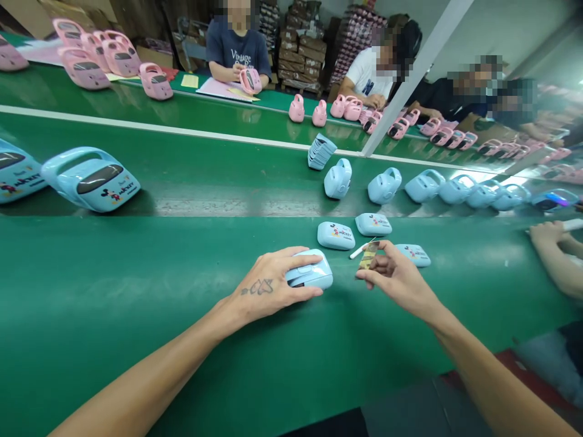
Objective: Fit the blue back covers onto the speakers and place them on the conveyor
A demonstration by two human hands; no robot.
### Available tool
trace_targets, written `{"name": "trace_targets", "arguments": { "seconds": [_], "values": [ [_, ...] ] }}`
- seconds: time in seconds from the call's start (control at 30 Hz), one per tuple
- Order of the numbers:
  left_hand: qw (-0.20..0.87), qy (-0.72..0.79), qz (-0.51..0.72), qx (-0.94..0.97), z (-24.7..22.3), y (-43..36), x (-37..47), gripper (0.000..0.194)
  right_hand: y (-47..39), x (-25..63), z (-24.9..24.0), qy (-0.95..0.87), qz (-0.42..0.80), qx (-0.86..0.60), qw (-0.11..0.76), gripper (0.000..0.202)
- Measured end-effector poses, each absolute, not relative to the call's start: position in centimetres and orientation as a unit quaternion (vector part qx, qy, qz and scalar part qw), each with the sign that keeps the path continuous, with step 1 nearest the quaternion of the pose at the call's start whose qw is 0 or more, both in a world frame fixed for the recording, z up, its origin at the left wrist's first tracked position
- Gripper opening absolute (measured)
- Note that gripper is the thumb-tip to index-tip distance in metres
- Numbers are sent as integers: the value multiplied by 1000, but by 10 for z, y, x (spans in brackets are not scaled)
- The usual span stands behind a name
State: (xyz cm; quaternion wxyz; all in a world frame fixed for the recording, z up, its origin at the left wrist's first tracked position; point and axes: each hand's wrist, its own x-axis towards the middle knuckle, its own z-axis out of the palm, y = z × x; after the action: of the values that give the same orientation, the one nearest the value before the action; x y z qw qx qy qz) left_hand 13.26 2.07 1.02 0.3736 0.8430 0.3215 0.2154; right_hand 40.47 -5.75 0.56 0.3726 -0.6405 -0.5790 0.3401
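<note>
My left hand (pixel 273 276) is closed around a light-blue rounded plastic casing (pixel 322 271) that rests on the green work surface. Its fingers lie over the top, with the thumb along the near side. To the right of it, my right hand (pixel 387 270) pinches a small thin yellowish-brown piece (pixel 368 257), perhaps film or a label, held off the casing. Just beyond the fingers lies a thin white stick-like tool (pixel 359 250). Two printed blue casings, one nearer (pixel 336 235) and one farther (pixel 373 224), lie behind my hands. A third printed casing (pixel 413 255) is partly hidden by my right hand.
Blue handled devices (pixel 98 182) stand along the green belt (pixel 218 164), with a stack of blue parts (pixel 321 152) farther back. Pink handled devices (pixel 156 81) line the far side, where several people sit. A slanted white post (pixel 410 79) rises there. A co-worker's hand (pixel 549 233) is at right.
</note>
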Motion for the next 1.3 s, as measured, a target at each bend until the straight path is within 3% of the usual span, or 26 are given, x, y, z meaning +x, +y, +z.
{"name": "trace_targets", "arguments": {
  "seconds": [0.1,0.2,0.3,0.43,0.53,0.6,0.7,0.77,0.9,1.07,1.2,1.3],
  "values": [
    [368,318,214,848,10,23,133,52,-64,451,-8,-558,366,-716,202,50],
    [365,314,217,849,8,25,134,51,-68,465,-11,-606,191,-759,142,62],
    [365,312,225,848,5,25,136,52,-67,437,-3,-693,96,-679,221,77],
    [378,293,245,843,0,25,139,51,-51,373,5,-787,184,-529,258,100],
    [393,299,273,826,-5,27,141,46,-33,346,-2,-786,242,-489,292,95],
    [421,317,312,790,-11,31,141,60,-25,343,-10,-748,274,-501,339,86],
    [502,324,375,708,-23,37,136,104,-23,342,-28,-641,367,-526,420,79],
    [549,333,378,667,-30,38,130,117,-25,339,-42,-568,441,-509,473,81],
    [552,387,351,649,-30,32,120,94,-25,330,-64,-522,486,-455,533,85],
    [375,450,249,772,2,31,133,50,-14,332,-65,-568,474,-431,517,68],
    [321,428,166,828,14,37,148,43,1,315,-73,-471,408,-468,627,69],
    [359,403,222,812,0,39,145,64,7,299,-82,-437,372,-500,648,76]
  ]
}}
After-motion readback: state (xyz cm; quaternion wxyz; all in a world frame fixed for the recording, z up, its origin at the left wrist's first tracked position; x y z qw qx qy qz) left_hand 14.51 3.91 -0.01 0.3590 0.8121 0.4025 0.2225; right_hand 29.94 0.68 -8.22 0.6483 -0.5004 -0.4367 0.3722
